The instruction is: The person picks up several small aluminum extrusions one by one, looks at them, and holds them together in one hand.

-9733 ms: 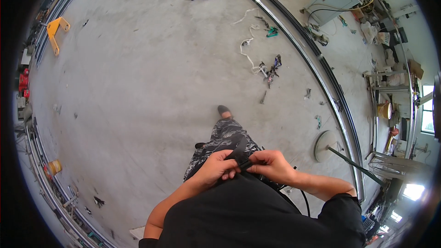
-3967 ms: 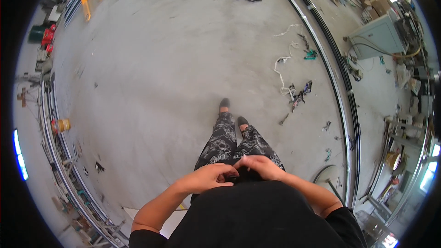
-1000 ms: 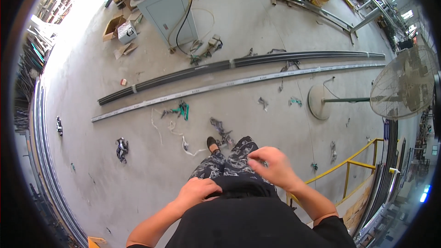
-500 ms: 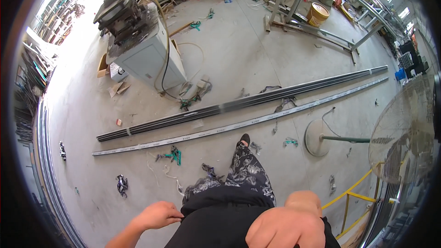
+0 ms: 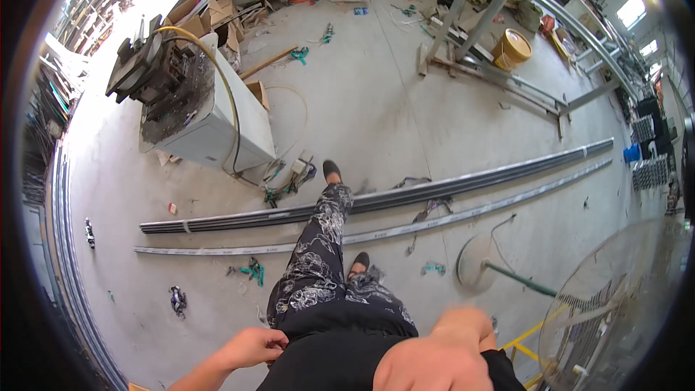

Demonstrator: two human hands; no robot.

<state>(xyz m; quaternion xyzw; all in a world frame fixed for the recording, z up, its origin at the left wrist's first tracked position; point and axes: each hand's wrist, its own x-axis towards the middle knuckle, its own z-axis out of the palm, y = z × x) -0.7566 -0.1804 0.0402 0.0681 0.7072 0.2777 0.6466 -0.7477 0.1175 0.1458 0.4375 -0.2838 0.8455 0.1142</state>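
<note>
My left hand (image 5: pixel 255 347) is at the lower edge, its fingers curled together against the side of my black shirt (image 5: pixel 329 355). Whether they pinch the cloth or something small is hidden. My right hand (image 5: pixel 434 358) is over the shirt's right side, back upward and slightly blurred; its fingers run out of the picture. Below me a patterned trouser leg (image 5: pixel 318 239) stretches across two rows on the floor: a bundle of long dark bars (image 5: pixel 463 187) and, nearer, a long pale strip (image 5: pixel 507 206). One shoe (image 5: pixel 331 169) is beyond the bundle, the other on the near side of the strip.
A white cabinet with a dark machine (image 5: pixel 210 123) and a hose stands ahead on the left. A standing fan (image 5: pixel 474 264) is at the right, near a yellow frame (image 5: pixel 528 347). Green strapping scraps (image 5: pixel 253 271) litter the floor. A metal rack (image 5: pixel 499 87) and yellow bucket (image 5: pixel 512 49) stand farther right.
One foot has stepped forward over the strip and bar bundle, and the view has moved ahead. The cabinet now appears farther left and the fan lower. Both hands stay near my shirt.
</note>
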